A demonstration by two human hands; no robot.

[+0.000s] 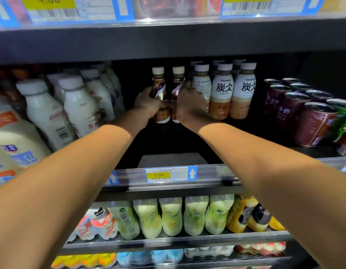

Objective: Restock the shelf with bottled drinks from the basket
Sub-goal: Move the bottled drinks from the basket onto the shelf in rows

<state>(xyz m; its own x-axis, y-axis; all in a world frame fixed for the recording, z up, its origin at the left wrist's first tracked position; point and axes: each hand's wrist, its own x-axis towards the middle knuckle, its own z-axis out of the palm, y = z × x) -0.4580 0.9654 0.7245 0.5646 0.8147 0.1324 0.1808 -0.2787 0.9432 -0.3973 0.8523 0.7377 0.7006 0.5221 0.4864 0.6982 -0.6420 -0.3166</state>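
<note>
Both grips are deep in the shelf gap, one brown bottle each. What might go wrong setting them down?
1. The right grip is close against the front latte bottle; a sideways nudge might tip that row.
2. The left brown bottle, held by the left grip, and the right brown bottle are almost touching, so they may knock together on release.

— The arms?
— The bare left forearm (71, 171) and right forearm (265, 162) reach forward, converging.
— Hands?
— The left hand (149, 101) curls round a brown cream-capped plastic bottle (158, 82); the right hand (189, 105) grips its twin bottle (178, 80), close alongside.
</note>
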